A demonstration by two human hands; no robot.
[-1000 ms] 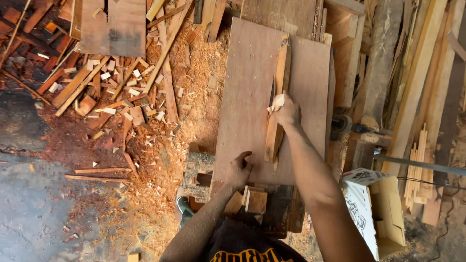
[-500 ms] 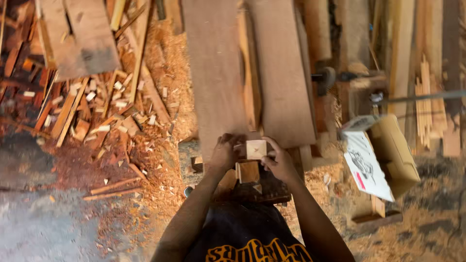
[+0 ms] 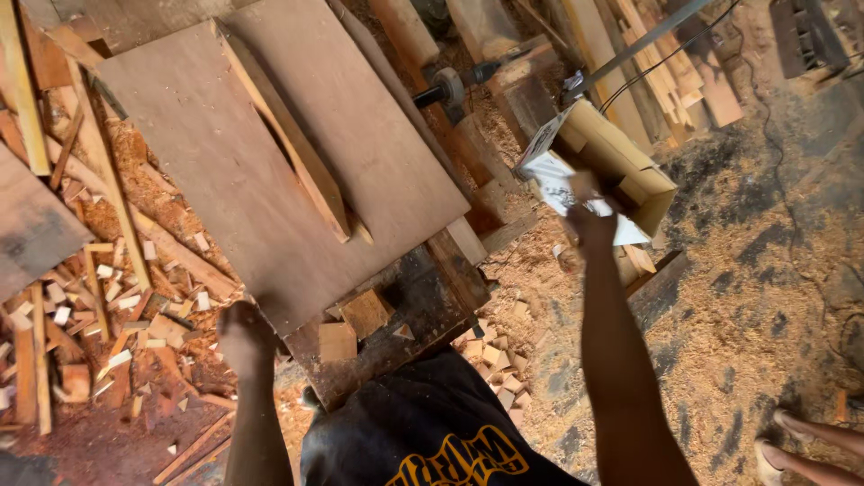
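Half a second ago both hands were together in front of the person's chest, closed around a small wooden block. Now they are well apart and the block is out of them. The right hand [image 3: 589,216] is stretched far out to the side, at the mouth of an open cardboard box [image 3: 621,162]; the motion blurs it, so I cannot tell whether the fingers are shut on anything. The left hand [image 3: 243,328] hangs low by the near corner of the plywood sheet [image 3: 270,153], and looks loosely curled and empty, though the view is poor.

Two wooden blocks [image 3: 353,326] lie on the dark bench edge between the hands, nearer the left. So the piece seems set down while the right goes to the box.

Just beyond the left hand a long wooden strip [image 3: 297,153] lies slantwise on the plywood. Offcuts and sawdust [image 3: 117,306] litter the floor outside the left hand. Past the right hand's reach, a power tool [image 3: 450,88] and stacked planks [image 3: 666,72] crowd the box. Another person's bare feet [image 3: 801,441] show behind the right arm.
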